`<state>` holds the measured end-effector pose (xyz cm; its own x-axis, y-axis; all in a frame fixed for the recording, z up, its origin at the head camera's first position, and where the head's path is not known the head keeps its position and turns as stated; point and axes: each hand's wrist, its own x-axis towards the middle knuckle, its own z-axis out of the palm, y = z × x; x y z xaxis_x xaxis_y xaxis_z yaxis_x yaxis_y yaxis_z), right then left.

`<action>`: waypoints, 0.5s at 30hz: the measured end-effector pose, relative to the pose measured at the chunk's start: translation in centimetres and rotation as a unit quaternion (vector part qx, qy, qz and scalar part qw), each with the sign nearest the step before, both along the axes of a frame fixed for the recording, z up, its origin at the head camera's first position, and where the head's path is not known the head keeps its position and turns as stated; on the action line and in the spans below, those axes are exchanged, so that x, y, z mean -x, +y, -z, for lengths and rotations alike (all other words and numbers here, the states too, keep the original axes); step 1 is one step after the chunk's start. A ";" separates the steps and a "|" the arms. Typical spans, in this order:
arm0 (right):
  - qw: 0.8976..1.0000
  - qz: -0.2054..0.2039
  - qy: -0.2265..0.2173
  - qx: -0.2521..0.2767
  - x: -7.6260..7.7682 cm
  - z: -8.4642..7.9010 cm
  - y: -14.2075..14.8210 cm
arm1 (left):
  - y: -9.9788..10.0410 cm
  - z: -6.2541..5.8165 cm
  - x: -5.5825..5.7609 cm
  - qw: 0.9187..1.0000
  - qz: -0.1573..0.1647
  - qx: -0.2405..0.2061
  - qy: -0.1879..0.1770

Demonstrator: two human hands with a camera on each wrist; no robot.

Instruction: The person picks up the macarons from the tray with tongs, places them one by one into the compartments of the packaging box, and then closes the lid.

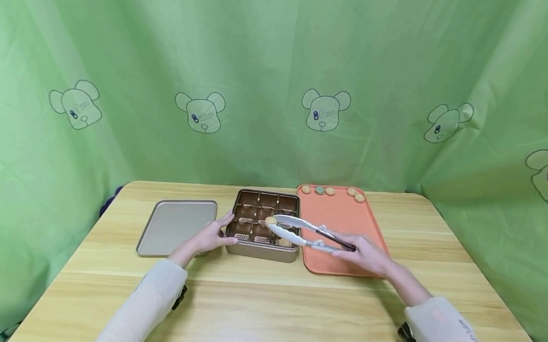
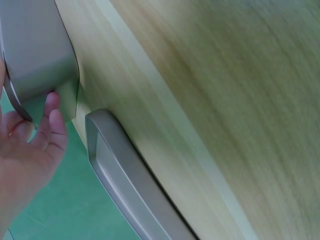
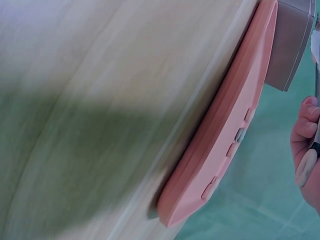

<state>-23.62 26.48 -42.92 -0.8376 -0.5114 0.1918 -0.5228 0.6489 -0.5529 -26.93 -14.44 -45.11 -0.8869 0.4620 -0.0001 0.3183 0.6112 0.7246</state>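
Observation:
My right hand (image 1: 360, 252) grips the dark handles of metal food tongs (image 1: 306, 222) with white scalloped tips. A small round tan cookie (image 1: 271, 221) is pinched between those tips, over the middle of a brown square tin (image 1: 262, 251). Inside the tin is a clear plastic divider with several square compartments; the front right one holds another cookie (image 1: 284, 242). With thumb and fingers at its rim and outer wall, my left hand (image 1: 211, 236) holds the tin's left front side. The left wrist view shows those fingers against the tin's wall (image 2: 40, 45).
An orange tray (image 1: 341, 222) adjoins the tin on the right, with several tan cookies (image 1: 359, 198) and a green one (image 1: 319, 190) along its far edge. Left of the tin lies a grey-brown rectangular lid (image 1: 176, 225). Green curtain (image 1: 262, 60) encloses the wooden table (image 1: 256, 311).

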 end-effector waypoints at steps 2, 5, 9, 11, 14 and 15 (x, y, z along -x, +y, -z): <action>1.000 -0.005 -0.007 -0.001 0.0 -0.1 -0.2 | 0.0 0.0 0.0 1.000 0.000 -0.005 0.000; 1.000 -0.009 -0.025 0.002 -0.1 -0.2 -0.3 | 0.0 0.0 0.0 1.000 -0.001 -0.008 0.001; 1.000 -0.016 -0.026 0.001 -0.1 -0.3 -0.5 | 0.0 0.0 0.0 1.000 0.001 -0.007 0.003; 0.999 -0.018 -0.028 0.000 -0.1 -0.3 -0.6 | 0.0 0.0 0.0 1.000 0.001 -0.007 0.003; 0.999 -0.021 -0.043 0.004 -0.2 -0.3 -0.7 | 0.0 -0.1 -0.1 1.000 0.000 -0.006 0.005; 0.999 -0.022 -0.049 0.006 -0.2 -0.3 -0.8 | 0.0 -0.1 -0.1 1.000 0.000 -0.005 0.005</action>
